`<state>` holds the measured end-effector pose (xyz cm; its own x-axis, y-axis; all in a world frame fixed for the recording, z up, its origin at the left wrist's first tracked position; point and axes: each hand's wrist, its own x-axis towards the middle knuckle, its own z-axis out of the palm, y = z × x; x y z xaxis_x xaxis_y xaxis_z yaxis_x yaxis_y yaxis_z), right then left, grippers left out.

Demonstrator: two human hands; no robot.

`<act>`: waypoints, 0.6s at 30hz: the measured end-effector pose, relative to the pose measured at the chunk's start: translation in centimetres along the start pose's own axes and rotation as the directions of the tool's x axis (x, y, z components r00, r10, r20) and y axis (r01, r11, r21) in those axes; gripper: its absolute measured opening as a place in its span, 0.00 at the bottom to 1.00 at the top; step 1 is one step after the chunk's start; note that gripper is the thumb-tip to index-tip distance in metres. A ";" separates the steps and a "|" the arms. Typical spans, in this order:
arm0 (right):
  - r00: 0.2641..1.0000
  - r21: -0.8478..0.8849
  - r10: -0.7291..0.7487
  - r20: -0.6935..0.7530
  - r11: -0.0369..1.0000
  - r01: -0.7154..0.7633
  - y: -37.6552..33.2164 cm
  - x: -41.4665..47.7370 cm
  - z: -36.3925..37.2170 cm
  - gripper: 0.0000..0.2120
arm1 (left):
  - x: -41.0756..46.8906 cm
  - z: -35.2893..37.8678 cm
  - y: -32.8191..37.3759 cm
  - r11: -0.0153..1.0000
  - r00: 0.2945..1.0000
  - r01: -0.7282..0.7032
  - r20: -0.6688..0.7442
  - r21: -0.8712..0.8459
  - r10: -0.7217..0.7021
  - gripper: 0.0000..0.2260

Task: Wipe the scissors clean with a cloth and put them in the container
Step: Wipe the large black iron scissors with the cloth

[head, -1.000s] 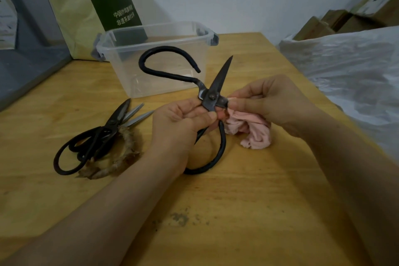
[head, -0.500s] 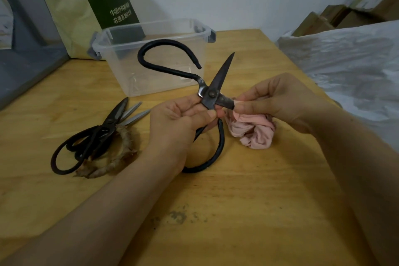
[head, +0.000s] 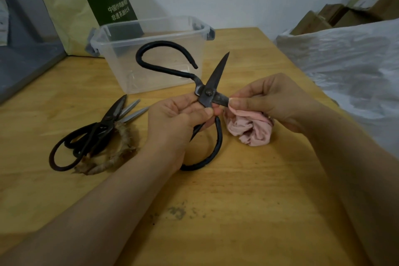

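Scissors are held over the wooden table, in front of the clear container and not in it. Compared with one second ago, the right hand with the pink cloth is now a little farther from the pivot, so a short piece of the lower blade shows between the pivot and the fingers. The left hand has almost not moved.

The blades stand open. One blade points up and a little to the right, toward the far side of the table; the other points to the right, and its end is hidden in the cloth. The long axis runs from the low handle loop near the table up to the free tip, almost upright and leaning right. The second loop curves up and left before the container.

The left hand grips the scissors just under the pivot, with curled fingers and thumb. The right hand pinches the cloth around the lower blade, and the rest of the cloth hangs bunched under it.

Other scissors lie in a pile at the left, well apart from the container
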<state>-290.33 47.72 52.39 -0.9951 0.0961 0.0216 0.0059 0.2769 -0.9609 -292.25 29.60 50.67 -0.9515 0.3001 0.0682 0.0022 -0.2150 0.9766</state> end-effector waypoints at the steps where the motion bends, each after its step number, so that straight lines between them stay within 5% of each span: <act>1: 1.000 -0.014 0.001 0.004 1.000 -0.001 0.0 -0.1 -0.2 0.12 | 0.0 0.0 0.0 1.000 1.000 0.006 -0.005 -0.003 -0.006 0.11; 11: 0.998 -0.227 0.060 0.001 0.972 -0.058 0.4 -0.7 -2.1 0.09 | 0.0 -0.5 0.1 1.000 0.999 0.027 -0.025 -0.012 -0.027 0.10; 15: 0.954 -0.211 0.038 -0.299 0.972 -0.105 0.5 -0.2 -2.6 0.03 | 0.0 -1.1 0.3 1.000 1.000 0.015 -0.027 -0.011 -0.016 0.11; 18: 0.870 -0.057 -0.097 -0.484 0.995 0.079 -0.7 -0.4 -2.3 0.01 | 0.0 -0.9 0.4 1.000 1.000 0.019 0.002 0.000 -0.019 0.11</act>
<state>-289.71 49.75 53.65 -0.8186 0.5193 0.2453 -0.0670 0.3380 -0.9388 -292.49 28.67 50.85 -0.9507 0.3061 0.0503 -0.0155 -0.2090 0.9778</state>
